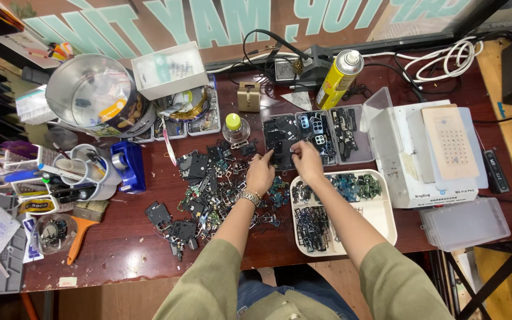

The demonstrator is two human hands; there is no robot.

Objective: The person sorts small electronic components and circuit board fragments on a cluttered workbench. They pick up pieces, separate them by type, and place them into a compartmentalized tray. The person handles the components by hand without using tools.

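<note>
The desk (125, 237) is seen as dark red-brown wood, worn and slightly glossy. The parts (208, 184) are matt black plastic and green circuit board with metal glints. The tray (380, 219) is smooth cream plastic, the boxes (312, 133) clear plastic. The can (338, 72) is glossy yellow metal, the watch (248, 196) shiny metal. The sleeves (200, 284) are matt olive cloth.

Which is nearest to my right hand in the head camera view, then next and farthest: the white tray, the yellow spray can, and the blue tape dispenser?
From the right hand:
1. White tray, just below and to its right.
2. Yellow spray can, above it at the back of the desk.
3. Blue tape dispenser, far over on the left side.
</note>
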